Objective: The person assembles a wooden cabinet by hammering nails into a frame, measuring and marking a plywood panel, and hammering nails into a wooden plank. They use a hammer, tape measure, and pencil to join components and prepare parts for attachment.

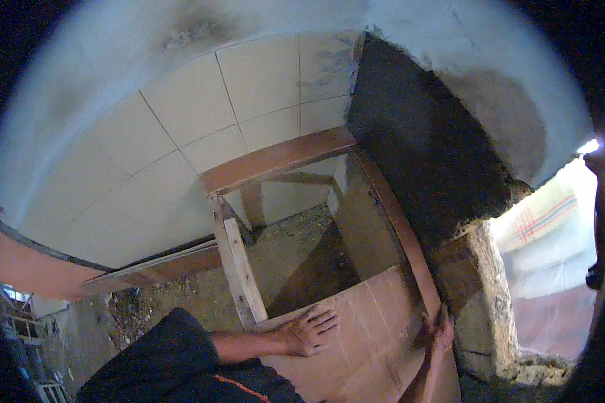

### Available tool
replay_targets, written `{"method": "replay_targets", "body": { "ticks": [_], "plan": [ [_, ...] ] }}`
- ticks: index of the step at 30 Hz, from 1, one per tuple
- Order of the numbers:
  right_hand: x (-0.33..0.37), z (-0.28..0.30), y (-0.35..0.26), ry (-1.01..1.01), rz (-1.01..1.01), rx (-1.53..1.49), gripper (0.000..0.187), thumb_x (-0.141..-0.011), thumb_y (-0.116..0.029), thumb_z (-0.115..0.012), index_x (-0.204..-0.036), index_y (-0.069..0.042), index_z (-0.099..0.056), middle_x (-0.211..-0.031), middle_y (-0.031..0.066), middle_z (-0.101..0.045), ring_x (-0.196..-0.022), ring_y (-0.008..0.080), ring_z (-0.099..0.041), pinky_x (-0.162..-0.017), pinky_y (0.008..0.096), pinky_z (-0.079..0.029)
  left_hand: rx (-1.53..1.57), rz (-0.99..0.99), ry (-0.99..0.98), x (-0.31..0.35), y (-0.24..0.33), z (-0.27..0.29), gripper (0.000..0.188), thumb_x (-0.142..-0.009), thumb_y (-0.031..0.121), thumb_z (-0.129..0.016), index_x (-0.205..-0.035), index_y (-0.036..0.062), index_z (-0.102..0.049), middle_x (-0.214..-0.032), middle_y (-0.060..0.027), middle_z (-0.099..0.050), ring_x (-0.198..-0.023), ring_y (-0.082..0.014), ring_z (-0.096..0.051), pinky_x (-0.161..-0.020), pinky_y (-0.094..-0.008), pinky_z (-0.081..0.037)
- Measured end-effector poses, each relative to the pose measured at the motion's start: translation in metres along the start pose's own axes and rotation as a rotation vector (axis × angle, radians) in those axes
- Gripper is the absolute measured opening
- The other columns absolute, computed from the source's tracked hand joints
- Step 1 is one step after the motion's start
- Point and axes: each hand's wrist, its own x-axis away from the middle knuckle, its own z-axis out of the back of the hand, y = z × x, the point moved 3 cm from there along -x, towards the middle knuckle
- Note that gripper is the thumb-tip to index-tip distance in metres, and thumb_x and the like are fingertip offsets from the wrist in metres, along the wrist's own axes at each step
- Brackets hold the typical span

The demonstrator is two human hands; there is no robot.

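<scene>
A brown board (pixel 366 349) lies across the near part of a wooden frame. My left hand (pixel 309 331) rests flat on the board near its far edge, fingers stretched out. Along the right side runs a long narrow reddish-brown wooden strip (pixel 398 225). My right hand (pixel 439 329) grips this strip near its close end, thumb and fingers on either side of it. A pale bare timber piece (pixel 244 272) stands along the frame's left side. Another brown rail (pixel 279 160) closes the far side, against the tiles.
Beyond the board, the frame is open down to a rough floor (pixel 296 248). Pale tiles (pixel 188 87) cover the wall ahead. A dark wall patch (pixel 417 127) stands at right, beside a rough-edged opening with hanging sheeting (pixel 544 248). Debris (pixel 134 316) lies at left.
</scene>
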Motion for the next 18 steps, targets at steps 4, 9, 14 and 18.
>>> {"method": "replay_targets", "body": {
  "ticks": [4, 9, 14, 18],
  "plan": [
    [-0.033, -0.018, 0.004, -0.124, -0.181, -0.283, 0.074, -0.081, -0.048, -0.078, -0.143, -0.012, -0.055, -0.123, 0.025, -0.066, -0.112, 0.0443, -0.063, -0.094, 0.046, -0.053, 0.0, 0.007, 0.025, 0.0, 0.0, -0.003, 0.069, -0.093, 0.045, -0.056, -0.147, 0.0046, -0.044, -0.161, -0.0142, -0.032, -0.151, -0.0305, -0.025, -0.122, -0.0579, -0.013],
    [-0.044, -0.011, -0.032, -0.209, -0.183, 0.035, 0.059, -0.091, -0.045, -0.069, -0.134, -0.005, -0.061, -0.123, 0.0216, -0.067, -0.107, 0.0421, -0.065, -0.097, 0.0488, -0.05, 0.009, 0.013, 0.033, -0.001, 0.001, -0.001, 0.068, -0.092, 0.044, -0.058, -0.146, 0.004, -0.047, -0.161, -0.0141, -0.033, -0.151, -0.0303, -0.025, -0.122, -0.0577, -0.014],
    [-0.042, -0.027, -0.03, -0.033, -0.144, -0.003, 0.053, -0.095, -0.041, -0.063, -0.136, -0.007, -0.06, -0.131, 0.0213, -0.063, -0.116, 0.0423, -0.06, -0.1, 0.0487, -0.049, -0.016, -0.001, -0.058, -0.002, 0.003, 0.006, 0.069, -0.092, 0.044, -0.057, -0.146, 0.0031, -0.046, -0.161, -0.0154, -0.032, -0.152, -0.0317, -0.022, -0.122, -0.058, -0.011],
    [-0.048, -0.058, -0.003, -0.097, -0.195, -0.12, 0.046, -0.102, -0.034, -0.051, -0.141, -0.01, -0.056, -0.137, 0.0185, -0.06, -0.122, 0.0397, -0.057, -0.103, 0.048, -0.047, -0.05, 0.007, -0.145, -0.005, 0.002, 0.006, 0.07, -0.094, 0.046, -0.055, -0.149, 0.0034, -0.043, -0.162, -0.0157, -0.03, -0.153, -0.0331, -0.021, -0.122, -0.0589, -0.009]
  ]
}}
